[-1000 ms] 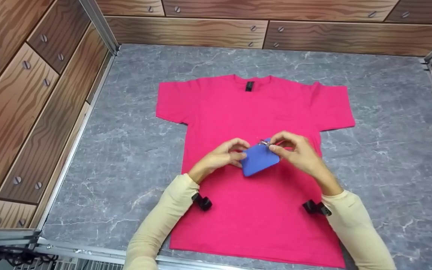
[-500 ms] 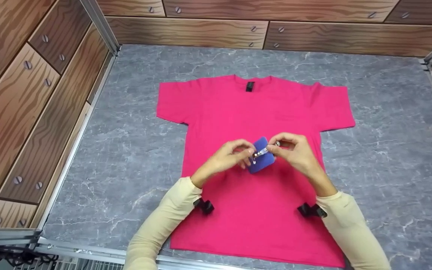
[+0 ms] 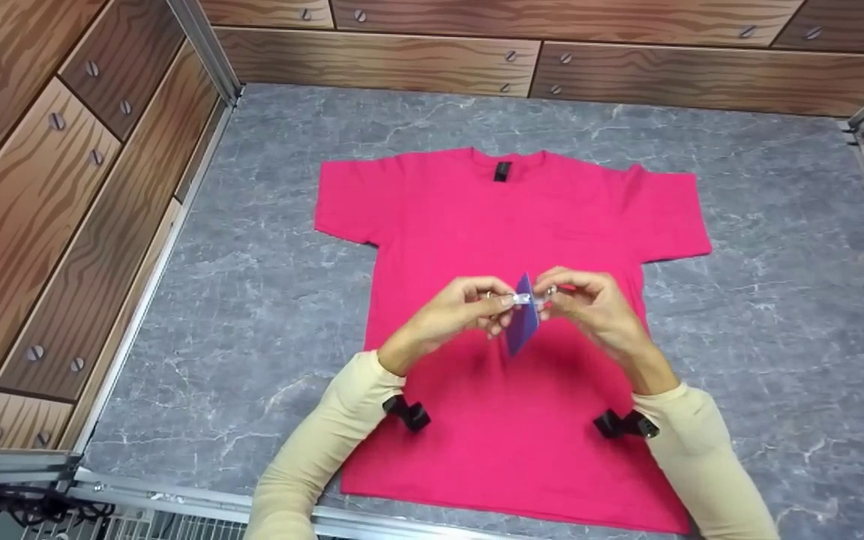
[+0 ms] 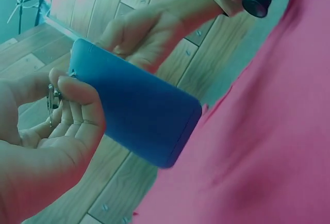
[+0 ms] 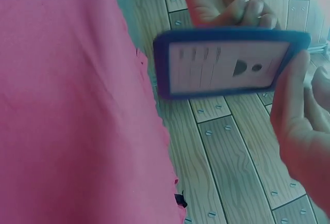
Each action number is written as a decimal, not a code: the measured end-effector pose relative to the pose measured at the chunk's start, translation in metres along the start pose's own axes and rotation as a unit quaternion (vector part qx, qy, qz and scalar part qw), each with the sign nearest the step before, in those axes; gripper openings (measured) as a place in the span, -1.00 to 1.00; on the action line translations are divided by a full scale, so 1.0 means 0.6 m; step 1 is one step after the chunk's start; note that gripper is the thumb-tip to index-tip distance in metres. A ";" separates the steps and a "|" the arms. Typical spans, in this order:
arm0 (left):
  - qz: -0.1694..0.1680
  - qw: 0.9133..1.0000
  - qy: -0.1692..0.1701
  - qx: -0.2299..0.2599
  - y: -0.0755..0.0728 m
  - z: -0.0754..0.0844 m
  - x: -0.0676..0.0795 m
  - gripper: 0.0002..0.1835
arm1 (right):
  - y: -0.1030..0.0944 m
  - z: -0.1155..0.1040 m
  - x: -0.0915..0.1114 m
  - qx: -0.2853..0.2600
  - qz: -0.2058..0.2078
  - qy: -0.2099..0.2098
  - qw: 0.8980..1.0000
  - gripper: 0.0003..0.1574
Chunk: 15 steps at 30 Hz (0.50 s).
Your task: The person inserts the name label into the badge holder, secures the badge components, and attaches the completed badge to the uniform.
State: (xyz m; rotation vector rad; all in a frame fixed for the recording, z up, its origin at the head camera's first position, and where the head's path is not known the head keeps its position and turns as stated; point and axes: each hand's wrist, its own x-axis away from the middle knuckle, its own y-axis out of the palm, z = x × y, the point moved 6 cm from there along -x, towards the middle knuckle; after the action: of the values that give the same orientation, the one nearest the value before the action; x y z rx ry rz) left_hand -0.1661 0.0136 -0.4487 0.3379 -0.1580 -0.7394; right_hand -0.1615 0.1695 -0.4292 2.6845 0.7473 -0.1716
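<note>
Between my two hands a blue badge holder (image 3: 523, 322) hangs nearly edge-on above a pink T-shirt (image 3: 469, 217), spread flat with its neck away from me. A clear strap (image 3: 523, 298) passes through the holder's top. My left hand (image 3: 451, 315) pinches the strap's clip end; its metal clip (image 4: 53, 99) shows by the fingertips in the left wrist view. On the other side my right hand (image 3: 593, 304) pinches the strap's loose end, where a metal snap (image 3: 551, 290) shows. The right wrist view shows a printed card (image 5: 227, 66) inside the holder; the left wrist view shows its plain blue back.
The shirt lies on a grey marbled tabletop (image 3: 252, 300). Wood-patterned panels (image 3: 372, 64) and metal rails (image 3: 203, 49) border it. Black cables (image 3: 34, 504) hang at the lower left corner. Each wrist carries a small black camera (image 3: 415, 416).
The badge holder has turned from flat-on to edge-on. The left fingers have moved from the holder's side onto the clip, while the right hand keeps the snap end.
</note>
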 end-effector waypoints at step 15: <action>0.014 0.995 0.014 -0.101 0.007 0.021 0.012 -0.90 | 0.015 -0.009 -0.002 0.199 -0.039 -0.062 0.977 -0.75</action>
State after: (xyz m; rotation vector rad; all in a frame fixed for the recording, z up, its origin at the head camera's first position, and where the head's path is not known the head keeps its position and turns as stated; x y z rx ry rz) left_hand -0.1613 0.0085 -0.4354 0.1527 -0.0597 -0.7164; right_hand -0.1577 0.1636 -0.4215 2.9817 0.8556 -0.5569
